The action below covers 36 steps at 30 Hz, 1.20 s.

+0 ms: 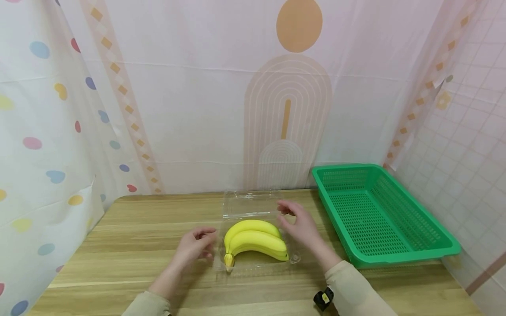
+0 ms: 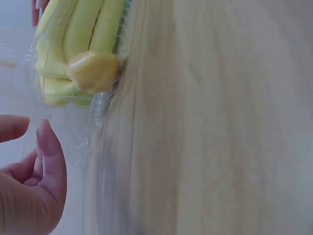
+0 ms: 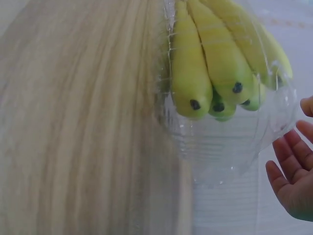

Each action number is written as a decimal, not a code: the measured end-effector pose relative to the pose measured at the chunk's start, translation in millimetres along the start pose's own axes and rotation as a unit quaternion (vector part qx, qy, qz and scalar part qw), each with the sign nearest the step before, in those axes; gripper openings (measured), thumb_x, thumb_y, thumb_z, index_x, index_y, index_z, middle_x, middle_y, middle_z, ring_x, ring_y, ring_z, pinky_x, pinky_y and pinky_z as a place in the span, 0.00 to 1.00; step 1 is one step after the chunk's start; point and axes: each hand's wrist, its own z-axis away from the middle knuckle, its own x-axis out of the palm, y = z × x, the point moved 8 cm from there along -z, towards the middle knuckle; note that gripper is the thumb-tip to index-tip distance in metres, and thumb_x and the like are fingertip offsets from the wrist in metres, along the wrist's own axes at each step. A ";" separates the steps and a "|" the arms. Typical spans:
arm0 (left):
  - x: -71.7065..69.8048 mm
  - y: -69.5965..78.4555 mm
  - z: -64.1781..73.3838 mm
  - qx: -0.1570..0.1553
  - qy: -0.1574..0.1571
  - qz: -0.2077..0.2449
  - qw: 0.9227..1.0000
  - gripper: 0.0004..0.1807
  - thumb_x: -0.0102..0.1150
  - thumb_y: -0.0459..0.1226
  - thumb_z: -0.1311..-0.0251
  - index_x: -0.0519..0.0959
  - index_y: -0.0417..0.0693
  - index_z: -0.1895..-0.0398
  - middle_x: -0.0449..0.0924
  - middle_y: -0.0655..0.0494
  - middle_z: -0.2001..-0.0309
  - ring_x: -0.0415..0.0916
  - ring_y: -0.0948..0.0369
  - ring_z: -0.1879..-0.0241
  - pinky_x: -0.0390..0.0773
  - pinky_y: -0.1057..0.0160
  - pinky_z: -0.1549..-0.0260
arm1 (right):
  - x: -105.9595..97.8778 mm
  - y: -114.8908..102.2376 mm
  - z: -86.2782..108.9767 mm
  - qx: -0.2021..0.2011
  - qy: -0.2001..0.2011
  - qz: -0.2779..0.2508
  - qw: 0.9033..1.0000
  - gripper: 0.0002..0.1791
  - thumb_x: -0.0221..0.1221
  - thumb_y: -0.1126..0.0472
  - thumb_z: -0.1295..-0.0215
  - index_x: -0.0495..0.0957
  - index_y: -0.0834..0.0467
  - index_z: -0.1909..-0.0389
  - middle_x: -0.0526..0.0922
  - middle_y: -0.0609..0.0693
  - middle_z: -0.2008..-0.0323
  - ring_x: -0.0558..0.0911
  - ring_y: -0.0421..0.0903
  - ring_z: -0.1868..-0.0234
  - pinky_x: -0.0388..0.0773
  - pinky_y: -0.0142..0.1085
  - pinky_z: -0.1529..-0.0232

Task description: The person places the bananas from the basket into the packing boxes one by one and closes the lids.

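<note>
A bunch of yellow bananas [image 1: 257,239] lies in a clear plastic clamshell box [image 1: 257,271] on the table. The box's lid [image 1: 251,204] stands raised at the far side. By the box's left side is my left hand [image 1: 193,246], fingers loosely bent and nothing held; the left wrist view shows a gap between thumb and fingertip. My right hand [image 1: 301,223] is at the box's right side near the lid's hinge, fingers relaxed. In the right wrist view, its fingertips [image 3: 283,147] are close to the clear rim; whether they touch it I cannot tell.
A green perforated plastic basket [image 1: 344,237] sits on the right of the wooden table [image 1: 150,219]. Behind the table hangs a patterned curtain [image 1: 189,123]. A small black device [image 1: 323,299] is at the right sleeve.
</note>
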 end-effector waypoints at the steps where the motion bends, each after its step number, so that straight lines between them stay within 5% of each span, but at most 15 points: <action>1: -0.6 0.4 -1.6 0.001 0.003 0.005 1.000 0.20 0.57 0.31 0.34 0.73 0.26 0.42 0.75 0.49 0.66 0.73 0.59 0.73 0.81 0.67 0.77 | -1.1 3.1 -0.6 0.012 0.006 -0.010 1.000 0.20 0.64 0.72 0.39 0.77 0.68 0.45 0.83 0.58 0.57 0.81 0.55 0.55 0.80 0.51 0.50; 11: -4.9 2.8 -20.3 -0.009 0.030 0.025 0.999 0.22 0.58 0.34 0.32 0.72 0.26 0.41 0.77 0.52 0.66 0.75 0.62 0.72 0.82 0.66 0.72 | -9.5 36.7 -3.9 0.129 0.044 -0.097 0.986 0.18 0.61 0.70 0.34 0.76 0.69 0.44 0.82 0.61 0.56 0.79 0.55 0.55 0.78 0.33 0.54; 17: -5.9 2.0 -30.1 -0.024 0.023 0.077 0.996 0.23 0.56 0.33 0.31 0.69 0.24 0.39 0.80 0.53 0.65 0.78 0.64 0.71 0.82 0.69 0.71 | -13.4 49.5 -2.9 0.179 0.051 -0.098 0.978 0.19 0.60 0.67 0.31 0.75 0.69 0.42 0.82 0.61 0.54 0.79 0.55 0.52 0.77 0.35 0.51; 27: -2.8 -1.9 -41.0 -0.046 -0.016 0.124 0.991 0.28 0.55 0.35 0.29 0.62 0.26 0.33 0.83 0.49 0.55 0.81 0.62 0.60 0.83 0.64 0.56 | -8.5 71.7 -2.2 0.253 0.050 -0.188 0.948 0.23 0.58 0.64 0.29 0.71 0.71 0.37 0.77 0.65 0.49 0.78 0.53 0.49 0.80 0.49 0.46; 36: 2.8 -3.0 -56.2 -0.064 -0.046 0.136 0.988 0.31 0.50 0.38 0.26 0.56 0.26 0.29 0.65 0.31 0.34 0.75 0.52 0.44 0.75 0.55 0.41 | 0.5 97.1 -4.5 0.306 0.040 -0.234 0.922 0.24 0.55 0.66 0.27 0.66 0.74 0.35 0.75 0.67 0.46 0.79 0.57 0.48 0.79 0.49 0.44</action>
